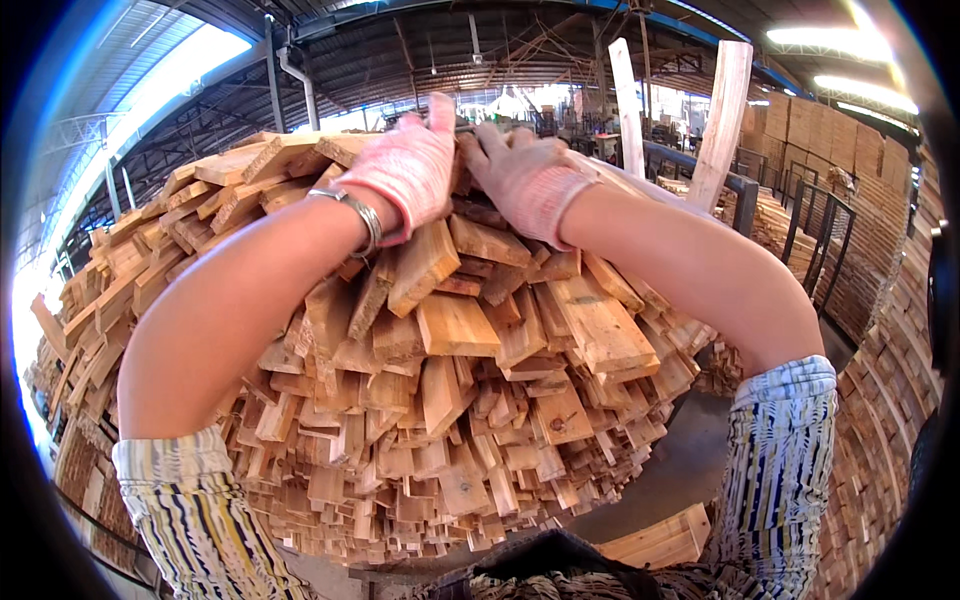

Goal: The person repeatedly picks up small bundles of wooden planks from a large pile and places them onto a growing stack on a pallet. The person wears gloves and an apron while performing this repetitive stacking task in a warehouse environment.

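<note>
My left hand, in a pink and white knit glove, rests at the top of a large pile of boards. One of its fingers points up, and the others are partly hidden at the far side. Close beside it, my right hand, in a glove with a greyed back and pink cuff, reaches over the top with fingers apart. No board shows clearly gripped in either hand. Just below the gloves, board ends jut toward me at uneven angles. A metal bracelet circles my left wrist.
Two upright planks stand beyond the pile at right, by a dark metal frame. Tall wood stacks line the right side. A short stack of boards lies low, near my body. Dark floor shows right of the pile.
</note>
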Motion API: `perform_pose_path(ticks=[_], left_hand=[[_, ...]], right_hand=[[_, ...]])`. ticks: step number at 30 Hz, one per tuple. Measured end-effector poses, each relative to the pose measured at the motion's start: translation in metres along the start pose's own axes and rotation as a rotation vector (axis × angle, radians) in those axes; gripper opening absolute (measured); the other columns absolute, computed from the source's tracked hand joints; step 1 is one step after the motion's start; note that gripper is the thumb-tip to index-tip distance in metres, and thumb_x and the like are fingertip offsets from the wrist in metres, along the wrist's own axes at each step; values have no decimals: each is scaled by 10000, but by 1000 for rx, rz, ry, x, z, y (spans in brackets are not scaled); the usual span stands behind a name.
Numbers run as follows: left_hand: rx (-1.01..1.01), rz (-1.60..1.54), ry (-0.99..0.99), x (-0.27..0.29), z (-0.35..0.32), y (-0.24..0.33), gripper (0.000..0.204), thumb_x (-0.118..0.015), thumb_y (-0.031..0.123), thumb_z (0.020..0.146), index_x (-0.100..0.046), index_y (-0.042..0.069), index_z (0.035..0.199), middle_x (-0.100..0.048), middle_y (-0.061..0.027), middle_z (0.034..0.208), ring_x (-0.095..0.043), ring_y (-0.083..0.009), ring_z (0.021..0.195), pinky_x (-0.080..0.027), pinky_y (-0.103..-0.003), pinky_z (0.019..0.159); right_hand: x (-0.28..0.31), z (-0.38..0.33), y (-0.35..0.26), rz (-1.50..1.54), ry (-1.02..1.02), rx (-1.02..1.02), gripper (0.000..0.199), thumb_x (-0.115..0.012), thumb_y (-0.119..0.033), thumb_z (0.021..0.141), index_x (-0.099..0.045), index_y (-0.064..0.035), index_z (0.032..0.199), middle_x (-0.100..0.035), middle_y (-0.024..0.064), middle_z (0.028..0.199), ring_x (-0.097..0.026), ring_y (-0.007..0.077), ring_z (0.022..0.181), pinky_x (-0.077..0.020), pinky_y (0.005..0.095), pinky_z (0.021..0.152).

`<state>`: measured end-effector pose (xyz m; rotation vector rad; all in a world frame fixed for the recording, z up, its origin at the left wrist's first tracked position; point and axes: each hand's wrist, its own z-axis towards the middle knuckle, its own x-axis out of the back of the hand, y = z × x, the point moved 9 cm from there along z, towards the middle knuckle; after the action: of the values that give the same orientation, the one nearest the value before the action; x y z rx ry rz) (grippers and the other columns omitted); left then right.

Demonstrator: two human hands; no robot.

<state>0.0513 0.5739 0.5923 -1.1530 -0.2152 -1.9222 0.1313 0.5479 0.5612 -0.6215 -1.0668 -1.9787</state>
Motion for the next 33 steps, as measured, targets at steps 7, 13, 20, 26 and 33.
perform_pose_path(ticks=[7,13,20,26,33], left_hand=[[90,47,292,9,-8,-14,786,-605,166,882,-203,-2,1536,-493,-324,1333,-576,-447,1170,-495,-501,967],[60,-63,275,0,-3,0,824,-622,120,847,-206,17,1552,-507,-281,1350,-583,-418,1176,-462,-512,989],[83,-92,284,-13,-3,-1,778,-671,175,832,-292,88,1506,-516,-228,1343,-566,-387,1198,-470,-505,959],[83,-63,142,26,-44,19,963,-797,369,789,-254,67,1524,-541,-224,1310,-630,-342,1101,-534,-459,880],[-261,-1078,163,126,-168,-13,750,-664,396,938,-353,-24,1476,-623,-201,1184,-670,-195,987,-576,-305,762]], right_hand=[[12,8,-4,280,32,221,1017,-771,-100,703,-186,-61,1534,-403,200,1430,-597,406,1172,-529,472,961],[5,2,4,153,-128,111,1085,-798,-79,656,-168,-57,1539,-414,202,1402,-572,404,1202,-533,456,967],[7,-7,3,153,-153,107,1030,-787,-74,662,-250,-37,1540,-370,241,1481,-554,396,1242,-495,416,1024],[19,-42,16,63,-148,129,1002,-786,-76,691,-261,-58,1544,-399,219,1440,-596,377,1186,-535,425,954],[144,-173,12,-15,117,349,828,-765,-92,761,-365,-43,1484,-515,194,1278,-674,267,943,-608,351,681]])
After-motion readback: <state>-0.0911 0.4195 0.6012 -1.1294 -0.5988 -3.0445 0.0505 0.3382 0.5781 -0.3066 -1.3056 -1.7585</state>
